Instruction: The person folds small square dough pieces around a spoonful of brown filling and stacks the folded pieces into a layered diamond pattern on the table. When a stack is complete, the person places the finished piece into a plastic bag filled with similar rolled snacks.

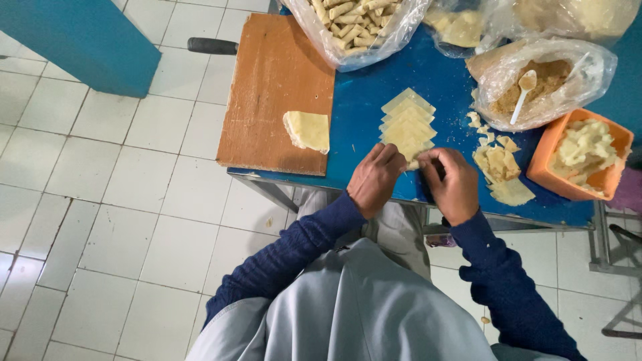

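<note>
My left hand (pixel 376 179) and my right hand (pixel 453 183) meet at the near edge of a blue table (pixel 361 100). Between their fingertips they pinch a small pale dough piece (pixel 413 164). Just beyond it lies a row of overlapping square dough sheets (pixel 408 124). Both sleeves are dark blue. How the piece is folded is hidden by my fingers.
A wooden board (pixel 274 80) at the left carries a slab of dough (pixel 307 130). Clear bags hold rolled sticks (pixel 354 27) and brown filling with a spoon (pixel 523 93). An orange tub (pixel 580 155) of pieces and dough scraps (pixel 500 170) sit right. White tiled floor lies left.
</note>
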`<state>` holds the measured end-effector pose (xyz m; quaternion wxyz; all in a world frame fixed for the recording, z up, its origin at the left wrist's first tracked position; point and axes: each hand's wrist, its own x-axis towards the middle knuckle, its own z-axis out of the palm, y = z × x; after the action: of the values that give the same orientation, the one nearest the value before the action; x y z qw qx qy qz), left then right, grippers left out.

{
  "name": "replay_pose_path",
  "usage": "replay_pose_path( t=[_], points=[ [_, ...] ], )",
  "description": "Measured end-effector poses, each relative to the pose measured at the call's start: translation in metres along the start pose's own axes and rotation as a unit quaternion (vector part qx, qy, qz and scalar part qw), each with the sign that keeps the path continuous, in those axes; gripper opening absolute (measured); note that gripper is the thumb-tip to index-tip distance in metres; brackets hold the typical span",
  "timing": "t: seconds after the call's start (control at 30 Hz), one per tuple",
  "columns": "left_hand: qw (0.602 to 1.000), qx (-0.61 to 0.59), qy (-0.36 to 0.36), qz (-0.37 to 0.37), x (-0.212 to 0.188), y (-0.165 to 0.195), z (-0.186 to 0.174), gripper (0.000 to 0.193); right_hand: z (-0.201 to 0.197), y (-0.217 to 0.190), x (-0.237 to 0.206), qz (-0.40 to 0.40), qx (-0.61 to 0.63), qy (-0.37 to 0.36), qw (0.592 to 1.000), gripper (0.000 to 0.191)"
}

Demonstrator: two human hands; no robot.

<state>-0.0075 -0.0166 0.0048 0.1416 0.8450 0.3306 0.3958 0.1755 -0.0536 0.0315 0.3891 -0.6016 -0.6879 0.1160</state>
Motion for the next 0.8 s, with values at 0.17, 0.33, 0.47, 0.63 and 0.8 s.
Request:
replay_pose_path(
  t=[0.17, 0.33, 0.47, 0.63, 0.8],
  points=[
    [0.999, -0.037, 0.007, -0.022, 0.015, -0.011, 0.005, 0.013, 0.002, -0.002, 0.006, -0.086, -0.070, 0.009, 0.994, 0.004],
    [0.997, -0.060, -0.031, -0.021, 0.020, -0.018, 0.009, 0.013, -0.001, -0.002, 0.002, -0.149, -0.107, -0.007, 0.983, 0.019],
    [0.998, -0.062, -0.033, -0.001, 0.020, -0.018, 0.008, 0.008, -0.007, -0.002, -0.001, -0.203, -0.141, -0.033, 0.968, 0.022],
    [0.995, -0.081, -0.051, 0.009, 0.015, -0.015, 0.004, 0.011, -0.009, -0.003, 0.001, -0.212, -0.136, -0.048, 0.967, 0.019],
    [0.993, -0.109, -0.035, 0.009, 0.020, -0.020, 0.004, 0.014, -0.013, 0.000, 0.012, -0.195, -0.089, -0.064, 0.975, 0.011]
  ],
)
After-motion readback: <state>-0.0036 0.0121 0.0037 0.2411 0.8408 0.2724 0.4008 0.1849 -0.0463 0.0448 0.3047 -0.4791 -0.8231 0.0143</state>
